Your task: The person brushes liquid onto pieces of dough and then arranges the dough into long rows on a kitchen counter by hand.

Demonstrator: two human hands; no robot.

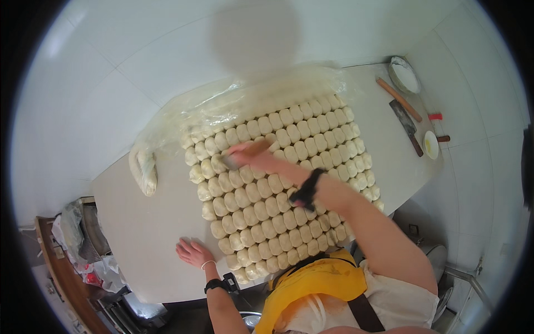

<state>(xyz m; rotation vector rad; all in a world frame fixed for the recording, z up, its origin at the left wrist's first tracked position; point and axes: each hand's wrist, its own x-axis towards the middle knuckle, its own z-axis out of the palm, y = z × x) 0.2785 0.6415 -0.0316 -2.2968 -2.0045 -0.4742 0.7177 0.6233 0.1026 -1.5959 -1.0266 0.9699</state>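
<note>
Rows of small oblong dough pieces [265,186] cover the middle of the pale worktable [167,234], packed side by side. Some pieces near the left edge look shiny. My right hand [246,155] reaches over the upper left rows, closed around the wooden handle [260,147] of a brush-like tool. Its working end is blurred and close to the dough; whether it touches, I cannot tell. My left hand [192,253] rests on the bare tabletop left of the lower rows, fingers spread and holding nothing.
Clear plastic sheeting [233,100] lies bunched along the wall, near a wrapped roll [144,171]. At the right are a rolling pin [399,100], a cleaver [404,121], a flour bowl [404,76] and a white bowl [431,145] with yellow contents. Shelving [62,267] stands lower left.
</note>
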